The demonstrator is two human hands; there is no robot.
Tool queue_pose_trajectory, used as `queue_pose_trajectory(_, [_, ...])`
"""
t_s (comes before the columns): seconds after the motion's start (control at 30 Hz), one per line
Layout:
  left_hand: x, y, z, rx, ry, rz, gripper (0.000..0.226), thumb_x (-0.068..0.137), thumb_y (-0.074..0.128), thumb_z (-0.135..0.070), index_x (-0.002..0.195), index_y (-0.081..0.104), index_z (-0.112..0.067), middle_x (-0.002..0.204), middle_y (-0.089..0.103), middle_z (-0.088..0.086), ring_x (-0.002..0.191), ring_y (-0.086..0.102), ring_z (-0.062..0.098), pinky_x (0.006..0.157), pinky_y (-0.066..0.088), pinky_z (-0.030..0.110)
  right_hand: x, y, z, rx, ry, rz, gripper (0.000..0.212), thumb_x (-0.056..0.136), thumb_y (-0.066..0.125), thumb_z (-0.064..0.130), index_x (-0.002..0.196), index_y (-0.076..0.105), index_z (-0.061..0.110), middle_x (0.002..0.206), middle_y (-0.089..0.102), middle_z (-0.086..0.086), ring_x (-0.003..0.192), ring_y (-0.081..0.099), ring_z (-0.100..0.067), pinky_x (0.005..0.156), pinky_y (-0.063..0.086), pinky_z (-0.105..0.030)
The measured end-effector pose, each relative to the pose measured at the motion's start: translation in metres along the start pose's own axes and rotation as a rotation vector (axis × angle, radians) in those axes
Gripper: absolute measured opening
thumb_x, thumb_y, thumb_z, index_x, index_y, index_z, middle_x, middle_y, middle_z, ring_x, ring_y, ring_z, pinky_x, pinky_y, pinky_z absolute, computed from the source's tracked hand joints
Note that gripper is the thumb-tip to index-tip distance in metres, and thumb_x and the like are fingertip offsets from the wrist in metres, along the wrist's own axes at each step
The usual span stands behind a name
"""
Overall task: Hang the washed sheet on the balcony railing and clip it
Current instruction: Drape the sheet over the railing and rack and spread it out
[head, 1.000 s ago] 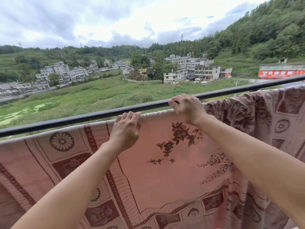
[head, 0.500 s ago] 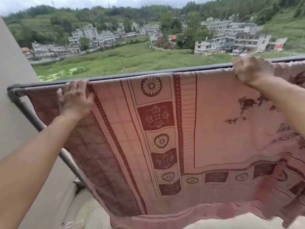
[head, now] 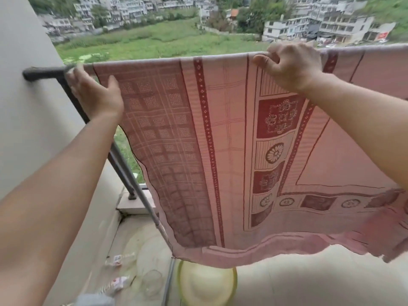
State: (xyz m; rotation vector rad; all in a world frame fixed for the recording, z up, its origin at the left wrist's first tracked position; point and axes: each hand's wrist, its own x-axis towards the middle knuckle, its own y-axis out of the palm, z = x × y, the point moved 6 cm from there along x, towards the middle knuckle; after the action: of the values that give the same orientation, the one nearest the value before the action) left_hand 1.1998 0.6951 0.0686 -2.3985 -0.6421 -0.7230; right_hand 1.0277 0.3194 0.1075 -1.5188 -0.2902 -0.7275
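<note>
We see the sheet (head: 220, 140) draped over the balcony railing (head: 44, 72), hanging down on our side with its lower hem wavy and free above the floor. It is thin pink cloth, woven-looking, printed with dark red bands, checks, squares and round flower medallions. The railing is a dark metal bar fixed into the pale, smooth wall (head: 26, 107). Our right hand (head: 291, 65) has its fingers curled, pinching the sheet's top fold on the rail. Our left hand (head: 97, 93) lies at the sheet's left edge, fingers fairly straight though blurred, thumb on the cloth. Half a second ago that hand was curled over the rail; a yellow basin (head: 207, 281) now shows below.
</note>
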Motion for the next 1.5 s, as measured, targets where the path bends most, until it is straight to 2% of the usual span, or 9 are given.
queue_pose_trajectory(0.1, [0.012, -0.006, 0.011, -0.09, -0.137, -0.025, 0.044, 0.081, 0.063, -0.037, 0.116, 0.058, -0.011, 0.122, 0.057, 0.004, 0.111, 0.056, 0.017, 0.092, 0.038, 0.019, 0.001, -0.004, -0.001, 0.204, 0.104, -0.053, 0.059, 0.089, 0.042, 0.069, 0.107, 0.07, 0.021, 0.079, 0.067, -0.002, 0.069, 0.057, -0.023, 0.062, 0.046, -0.03])
queue_pose_trajectory(0.3, [0.004, 0.011, 0.03, -0.374, -0.377, 0.171, 0.018, 0.084, 0.065, -0.019, 0.067, 0.058, -0.018, 0.068, 0.055, -0.006, 0.059, 0.047, 0.009, 0.049, 0.037, 0.019, -0.002, -0.005, 0.005, 0.363, 0.185, -0.183, 0.045, 0.089, 0.055, 0.057, 0.102, 0.074, 0.018, 0.076, 0.07, -0.002, 0.058, 0.056, -0.017, 0.061, 0.047, -0.025])
queue_pose_trajectory(0.43, [-0.016, -0.007, 0.047, -0.151, -0.181, 0.241, 0.016, 0.089, 0.059, -0.015, 0.074, 0.066, -0.012, 0.073, 0.061, 0.003, 0.065, 0.053, 0.014, 0.057, 0.038, 0.023, -0.023, -0.005, 0.017, 0.351, 0.044, -0.336, 0.038, 0.094, 0.051, 0.048, 0.104, 0.074, 0.02, 0.098, 0.074, 0.002, 0.093, 0.067, -0.02, 0.087, 0.05, -0.042])
queue_pose_trajectory(0.63, [-0.036, -0.033, 0.136, 0.136, -0.188, 0.278, 0.02, 0.084, 0.058, -0.011, 0.09, 0.073, 0.0, 0.089, 0.07, 0.025, 0.089, 0.062, 0.041, 0.082, 0.05, 0.042, -0.065, 0.01, 0.092, 0.091, -0.432, -0.276, 0.035, 0.094, 0.058, 0.04, 0.085, 0.076, 0.013, 0.097, 0.075, 0.001, 0.1, 0.061, -0.025, 0.087, 0.04, -0.042])
queue_pose_trajectory(0.87, [-0.017, -0.033, 0.121, -0.182, -0.439, 0.425, 0.011, 0.085, 0.063, -0.01, 0.076, 0.058, -0.015, 0.076, 0.061, 0.005, 0.067, 0.056, 0.021, 0.054, 0.045, 0.021, 0.007, -0.011, 0.109, 0.09, -0.152, -0.054, 0.057, 0.091, 0.047, 0.06, 0.128, 0.056, 0.018, 0.134, 0.053, -0.01, 0.119, 0.048, -0.029, 0.093, 0.038, -0.042])
queue_pose_trajectory(1.0, [-0.009, -0.023, 0.078, -0.476, -0.355, 0.501, 0.011, 0.086, 0.068, -0.012, 0.079, 0.062, -0.018, 0.08, 0.067, -0.001, 0.06, 0.067, 0.008, 0.055, 0.054, 0.023, 0.034, 0.018, 0.096, 0.101, 0.024, 0.221, 0.063, 0.092, 0.026, 0.069, 0.088, 0.061, 0.018, 0.084, 0.06, -0.008, 0.074, 0.056, -0.025, 0.057, 0.039, -0.026])
queue_pose_trajectory(1.17, [-0.034, -0.013, 0.115, -0.17, -0.275, 0.511, 0.013, 0.079, 0.071, -0.02, 0.069, 0.067, -0.015, 0.081, 0.069, 0.01, 0.079, 0.068, 0.029, 0.074, 0.058, 0.047, 0.023, 0.019, 0.083, 0.005, -0.07, 0.074, 0.063, 0.093, 0.023, 0.069, 0.081, 0.056, 0.017, 0.071, 0.057, -0.006, 0.067, 0.054, -0.023, 0.059, 0.039, -0.028])
queue_pose_trajectory(1.33, [-0.092, 0.008, 0.136, 0.019, -0.233, 0.67, 0.02, 0.084, 0.066, -0.012, 0.078, 0.068, 0.007, 0.082, 0.067, 0.019, 0.078, 0.064, 0.031, 0.07, 0.051, 0.044, -0.001, 0.007, 0.067, 0.117, -0.17, -0.09, 0.039, 0.098, 0.044, 0.046, 0.125, 0.06, 0.022, 0.115, 0.067, -0.007, 0.104, 0.061, -0.031, 0.084, 0.051, -0.044])
queue_pose_trajectory(1.5, [-0.095, 0.017, 0.136, 0.078, -0.24, 0.711, 0.009, 0.084, 0.061, -0.008, 0.08, 0.066, -0.002, 0.081, 0.066, 0.014, 0.081, 0.064, 0.033, 0.067, 0.05, 0.035, -0.001, -0.014, 0.061, 0.166, -0.175, -0.209, 0.026, 0.095, 0.055, 0.025, 0.111, 0.071, 0.013, 0.101, 0.074, -0.011, 0.087, 0.068, -0.031, 0.072, 0.052, -0.036])
